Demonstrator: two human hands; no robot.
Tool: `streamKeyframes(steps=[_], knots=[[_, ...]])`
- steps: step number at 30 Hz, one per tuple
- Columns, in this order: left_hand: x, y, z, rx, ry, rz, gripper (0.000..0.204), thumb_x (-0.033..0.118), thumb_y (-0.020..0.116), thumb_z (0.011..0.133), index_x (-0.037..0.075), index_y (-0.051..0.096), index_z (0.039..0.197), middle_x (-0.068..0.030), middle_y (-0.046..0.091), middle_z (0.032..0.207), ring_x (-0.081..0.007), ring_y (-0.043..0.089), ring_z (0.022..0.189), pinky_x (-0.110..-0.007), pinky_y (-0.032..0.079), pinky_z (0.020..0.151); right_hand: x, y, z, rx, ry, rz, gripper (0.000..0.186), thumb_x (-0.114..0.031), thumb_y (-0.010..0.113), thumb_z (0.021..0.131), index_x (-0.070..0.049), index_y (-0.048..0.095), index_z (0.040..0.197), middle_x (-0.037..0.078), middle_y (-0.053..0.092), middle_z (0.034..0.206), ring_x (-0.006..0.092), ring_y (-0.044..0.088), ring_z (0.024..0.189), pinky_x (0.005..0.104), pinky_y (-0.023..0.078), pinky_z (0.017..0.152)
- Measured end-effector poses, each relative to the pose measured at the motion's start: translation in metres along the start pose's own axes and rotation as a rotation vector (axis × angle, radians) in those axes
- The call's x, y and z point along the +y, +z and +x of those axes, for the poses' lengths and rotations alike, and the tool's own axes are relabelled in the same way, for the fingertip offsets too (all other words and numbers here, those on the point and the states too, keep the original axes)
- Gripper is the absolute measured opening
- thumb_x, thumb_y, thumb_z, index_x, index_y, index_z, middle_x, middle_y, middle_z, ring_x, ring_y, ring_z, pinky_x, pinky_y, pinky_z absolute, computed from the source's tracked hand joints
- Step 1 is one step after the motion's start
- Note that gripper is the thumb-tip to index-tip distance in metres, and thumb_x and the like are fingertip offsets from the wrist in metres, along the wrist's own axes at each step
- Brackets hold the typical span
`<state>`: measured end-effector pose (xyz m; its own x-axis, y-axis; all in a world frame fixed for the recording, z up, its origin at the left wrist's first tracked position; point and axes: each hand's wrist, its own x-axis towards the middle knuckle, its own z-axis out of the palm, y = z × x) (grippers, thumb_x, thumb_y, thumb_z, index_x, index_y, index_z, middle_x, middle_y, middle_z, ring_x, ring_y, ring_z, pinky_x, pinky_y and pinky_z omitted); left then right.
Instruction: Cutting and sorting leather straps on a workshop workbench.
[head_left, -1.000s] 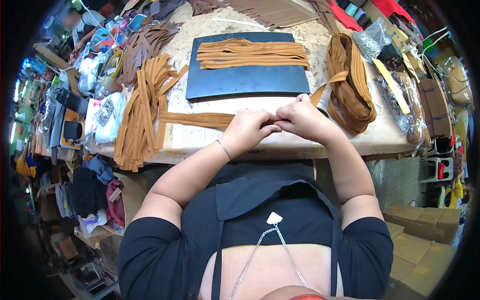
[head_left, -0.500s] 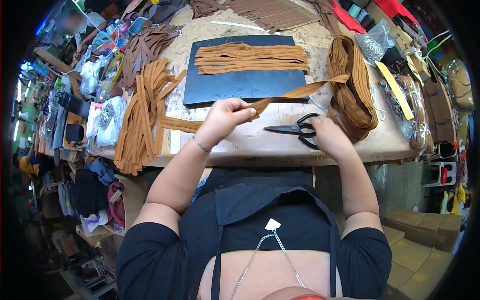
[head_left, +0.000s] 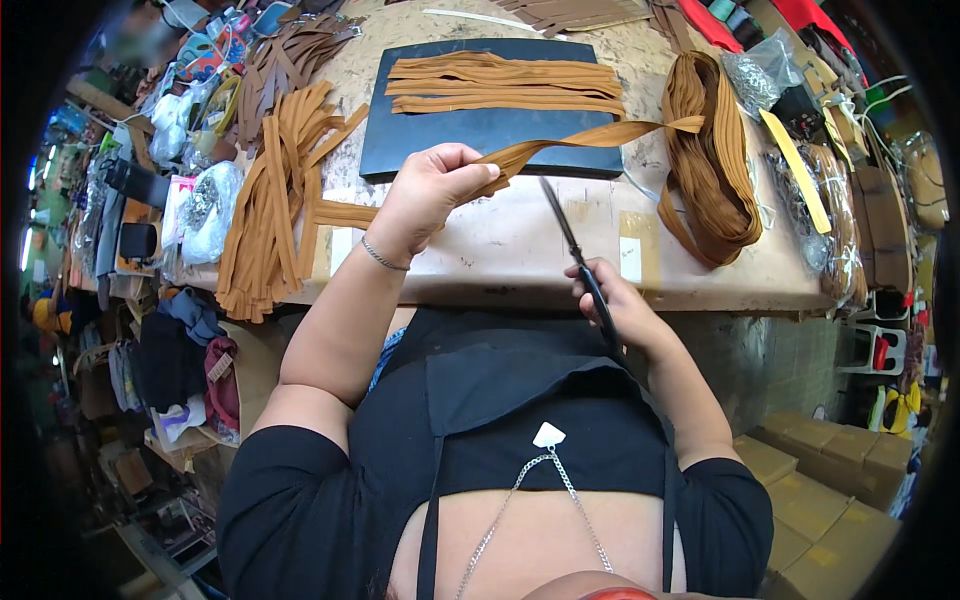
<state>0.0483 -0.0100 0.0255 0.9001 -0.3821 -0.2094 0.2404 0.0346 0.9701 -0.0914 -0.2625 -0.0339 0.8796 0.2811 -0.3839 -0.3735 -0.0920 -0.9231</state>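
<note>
My left hand (head_left: 428, 197) is closed on a tan zipper tape (head_left: 570, 138), pinching it between thumb and fingers above the table. From there the tape runs right to a thick looped coil of zipper tape (head_left: 710, 170). In my right hand (head_left: 628, 308), near the table's front edge, are black-handled scissors (head_left: 560, 220). Their blades point up and away, appear closed, and are apart from the tape. Cut zipper strips (head_left: 505, 80) lie in a row across a dark board (head_left: 480, 150) beyond my hands. More tan strips (head_left: 280, 200) are heaped to the left.
Dark brown strips (head_left: 285, 75) lie at the far left, beside plastic bags (head_left: 215, 215). A yellow strip (head_left: 795, 170) and wrapped bundles (head_left: 840, 225) line the right side. The table's front edge (head_left: 500, 290) runs close to my body; cardboard boxes (head_left: 830, 500) stand low on the right.
My right hand has picked the scissors up from the table and brought them nearer my body, blades turned upward. My left hand, still holding the tape, has shifted slightly left and away.
</note>
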Motion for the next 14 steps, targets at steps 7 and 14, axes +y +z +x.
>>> streamKeyframes(steps=[7, 14], knots=[[-0.003, 0.004, -0.006, 0.019, 0.012, -0.012, 0.009, 0.012, 0.067, 0.089, 0.003, 0.067, 0.089, -0.0027, 0.069, 0.082, -0.0050, 0.061, 0.073, -0.017, 0.046, 0.065, 0.005, 0.023, 0.025, -0.085, -0.146, -0.050, 0.056, -0.054, 0.055, 0.093, -0.007, 0.046, 0.123, 0.000, 0.047, 0.080, 0.0099, 0.046, 0.071, 0.0252, 0.042, 0.066], [-0.013, -0.001, -0.008, -0.024, 0.047, 0.028, 0.013, 0.010, 0.065, 0.091, -0.002, 0.066, 0.096, -0.0067, 0.070, 0.089, -0.0114, 0.066, 0.083, -0.023, 0.052, 0.079, -0.010, 0.033, 0.036, -0.010, -0.142, -0.160, 0.064, -0.057, 0.065, 0.086, -0.010, 0.047, 0.126, 0.002, 0.054, 0.083, 0.0118, 0.050, 0.072, 0.0261, 0.042, 0.065]])
